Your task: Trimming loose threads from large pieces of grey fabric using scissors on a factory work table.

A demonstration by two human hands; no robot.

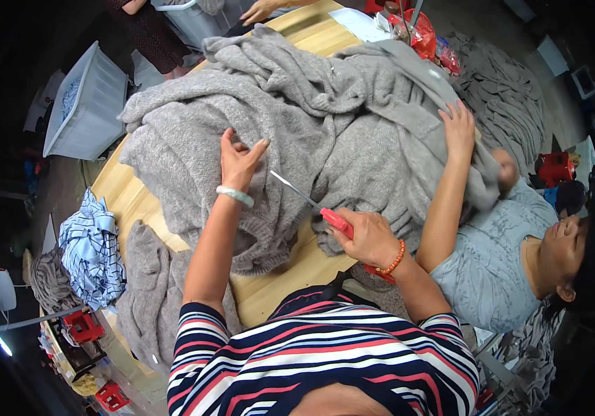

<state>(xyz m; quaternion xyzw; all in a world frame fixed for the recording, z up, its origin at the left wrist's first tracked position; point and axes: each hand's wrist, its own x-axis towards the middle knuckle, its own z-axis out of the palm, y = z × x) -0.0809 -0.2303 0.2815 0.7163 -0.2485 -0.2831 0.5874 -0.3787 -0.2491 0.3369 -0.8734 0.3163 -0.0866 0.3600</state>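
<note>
A heap of grey knitted garments [256, 118] covers most of the wooden table in front of me. My left hand [240, 159], with a pale bangle at the wrist, is over the knit; its thumb and forefinger are apart and nothing shows between them. In my right hand [372, 239], fingers wrapped round, is a red-handled tool [335, 221] with a thin metal shaft. Its bright tip points up and left toward my left hand, above the grey knit. The exact kind of tool does not show.
At right, a co-worker's hand [458, 128] lies on the heap. Another person's hand [259, 10] is at the far edge. More grey knit [148, 298] and blue-white patterned cloth [92, 249] hang at left. A white bin [86, 104] stands beyond the wooden table [269, 295].
</note>
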